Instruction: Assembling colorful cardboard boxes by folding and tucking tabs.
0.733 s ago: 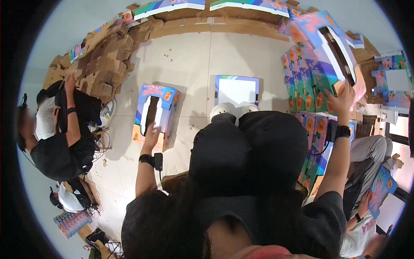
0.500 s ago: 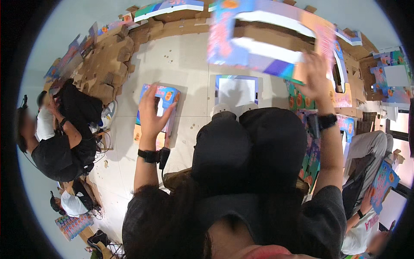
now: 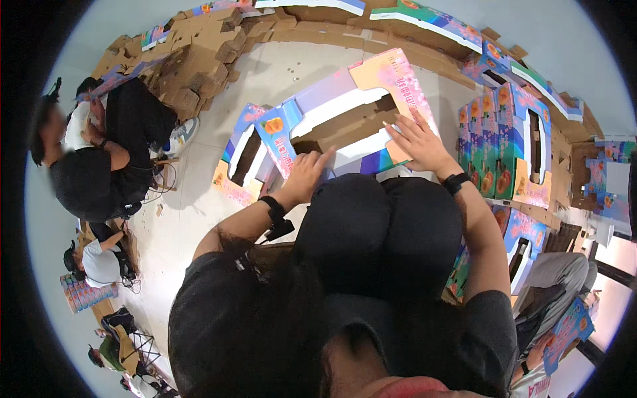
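A person seated in dark trousers (image 3: 348, 219) has a printed carton (image 3: 340, 108) across the front of the knees, slanting so that its right end lies farther out than its left. The carton is open along the middle, with white edges around a brown inside; its left end is blue with an orange fruit print, its right end pale orange with pink blossoms.

The left hand (image 3: 306, 178) touches the near edge at the blue end, index finger pointing along the opening; because the underside is hidden, one cannot tell whether it pinches that edge or merely rests there. The right hand (image 3: 419, 144) is laid on the near part of the orange end, its fingers spread and unclenched. Each wrist wears a black band (image 3: 456, 182).

A second carton (image 3: 257, 169) of the same kind is on the pale floor (image 3: 179, 232) to the left, partly covered by the first. To the right stands a row of similar cartons (image 3: 488, 142). Flattened brown cardboard (image 3: 192, 63) is heaped at the upper left, near a co-worker (image 3: 89, 182) in black. At the right, someone in grey trousers (image 3: 554, 282) is beside a blue printed panel (image 3: 569, 335).
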Demonstrator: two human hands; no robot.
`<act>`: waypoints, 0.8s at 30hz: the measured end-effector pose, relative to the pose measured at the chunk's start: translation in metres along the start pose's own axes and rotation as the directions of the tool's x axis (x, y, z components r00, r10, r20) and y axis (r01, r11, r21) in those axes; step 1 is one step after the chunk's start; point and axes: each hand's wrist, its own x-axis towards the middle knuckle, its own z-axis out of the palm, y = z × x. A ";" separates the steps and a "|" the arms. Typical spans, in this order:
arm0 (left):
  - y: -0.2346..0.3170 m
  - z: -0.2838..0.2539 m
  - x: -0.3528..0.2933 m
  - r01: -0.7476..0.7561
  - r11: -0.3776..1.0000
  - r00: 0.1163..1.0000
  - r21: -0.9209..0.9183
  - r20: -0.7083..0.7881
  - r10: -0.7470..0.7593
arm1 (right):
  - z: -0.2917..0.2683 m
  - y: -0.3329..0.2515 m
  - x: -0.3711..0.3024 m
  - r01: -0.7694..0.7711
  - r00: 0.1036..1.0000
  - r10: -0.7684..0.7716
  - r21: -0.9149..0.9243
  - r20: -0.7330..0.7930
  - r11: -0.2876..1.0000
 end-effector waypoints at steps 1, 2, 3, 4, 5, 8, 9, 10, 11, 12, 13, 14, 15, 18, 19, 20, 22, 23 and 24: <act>-0.004 0.002 -0.001 0.047 0.995 0.998 -0.089 0.046 -0.043 | 0.007 -0.001 -0.001 -0.010 1.000 0.009 0.009 0.020 1.000; -0.009 0.006 -0.004 0.050 0.995 0.998 -0.090 0.047 -0.046 | 0.013 -0.001 -0.002 -0.021 0.999 0.020 0.018 0.041 1.000; -0.015 0.012 -0.009 0.060 0.994 0.996 -0.090 0.073 -0.053 | 0.018 0.002 -0.005 -0.015 0.999 0.014 0.023 0.040 1.000; -0.023 0.011 -0.016 0.068 0.994 0.993 -0.091 0.100 -0.059 | 0.021 0.006 -0.011 -0.090 0.995 0.088 0.074 0.036 0.993; -0.032 0.009 -0.022 0.073 0.993 0.993 -0.091 0.104 -0.064 | 0.022 0.010 -0.020 -0.166 0.986 0.163 0.125 0.036 0.978; -0.065 0.007 -0.053 0.178 0.984 0.984 -0.032 0.038 -0.177 | 0.015 0.015 -0.066 -0.426 0.904 0.423 0.089 0.060 0.900; -0.081 0.011 -0.070 0.175 0.984 0.984 -0.010 -0.012 -0.176 | 0.013 0.014 -0.083 -0.479 0.877 0.476 0.053 0.066 0.876; -0.091 0.007 -0.086 0.255 0.967 0.967 0.010 0.010 -0.255 | 0.012 0.015 -0.099 -0.524 0.850 0.522 0.019 0.068 0.852; -0.099 0.004 -0.098 0.322 0.946 0.946 0.029 0.032 -0.323 | 0.008 0.017 -0.118 -0.551 0.831 0.551 -0.019 0.070 0.834; -0.106 0.003 -0.109 0.315 0.949 0.948 0.025 0.043 -0.316 | 0.005 0.017 -0.138 -0.585 0.806 0.587 -0.056 0.072 0.809; -0.112 0.005 -0.121 0.405 0.913 0.914 0.043 0.010 -0.406 | 0.001 0.015 -0.150 -0.593 0.799 0.596 -0.054 0.078 0.803; -0.118 0.007 -0.133 0.490 0.870 0.872 0.058 -0.023 -0.489 | -0.004 0.013 -0.161 -0.641 0.766 0.643 -0.099 -0.011 0.761; -0.122 0.010 -0.144 0.481 0.875 0.876 0.056 -0.011 -0.481 | -0.011 0.011 -0.171 -0.688 0.726 0.681 -0.141 -0.100 0.712; -0.139 0.027 -0.180 0.650 0.749 0.760 0.129 -0.115 -0.640 | -0.026 0.009 -0.198 -0.754 0.654 0.735 -0.218 -0.179 0.619; -0.147 0.034 -0.190 0.645 0.754 0.765 0.129 -0.103 -0.636 | -0.032 0.005 -0.199 -0.759 0.648 0.742 -0.220 -0.171 0.613; -0.155 0.041 -0.200 0.692 0.698 0.716 0.185 -0.051 -0.696 | -0.037 0.001 -0.200 -0.780 0.621 0.759 -0.252 -0.195 0.573; -0.173 0.055 -0.210 0.778 0.584 0.568 0.231 0.137 -0.811 | -0.039 0.001 -0.212 -0.789 0.610 0.754 -0.277 -0.243 0.549; -0.181 0.065 -0.212 0.776 0.587 0.571 0.231 0.140 -0.809 | -0.037 0.002 -0.219 -0.790 0.608 0.757 -0.279 -0.241 0.546; -0.183 0.071 -0.209 0.794 0.585 0.556 0.164 0.194 -0.808 | -0.038 -0.002 -0.223 -0.816 0.566 0.792 -0.294 -0.228 0.498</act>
